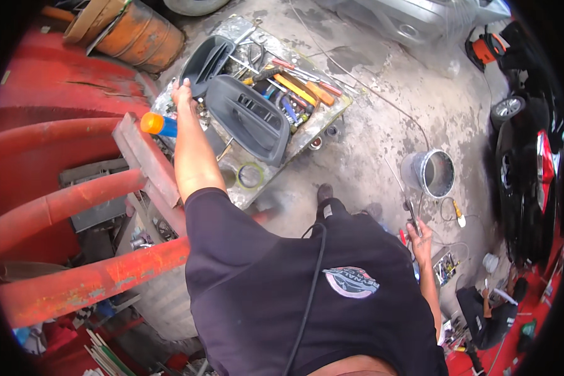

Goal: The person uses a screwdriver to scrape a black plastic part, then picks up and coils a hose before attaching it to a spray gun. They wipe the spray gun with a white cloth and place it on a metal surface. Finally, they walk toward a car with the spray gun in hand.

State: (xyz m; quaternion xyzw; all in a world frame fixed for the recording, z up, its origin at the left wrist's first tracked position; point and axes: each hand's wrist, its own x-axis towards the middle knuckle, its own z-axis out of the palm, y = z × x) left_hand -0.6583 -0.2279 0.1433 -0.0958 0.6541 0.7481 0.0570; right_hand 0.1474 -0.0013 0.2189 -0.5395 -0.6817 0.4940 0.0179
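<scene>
Fingers [184, 84] of my left hand [182, 96] meet the left edge of a black plastic bin [209, 62] at the far left of the table [319, 124]; I cannot tell whether they pinch it. My right hand [422, 238] has fingers wrapped around a dark tool [411, 212]. I'd grip the rim firmly and keep the bin level, off the vented panel [235, 118].

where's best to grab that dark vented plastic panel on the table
I'd take the vented panel by its near rim, coming from the person's side: that end lies by the table edge, while tools crowd its right side.
</scene>
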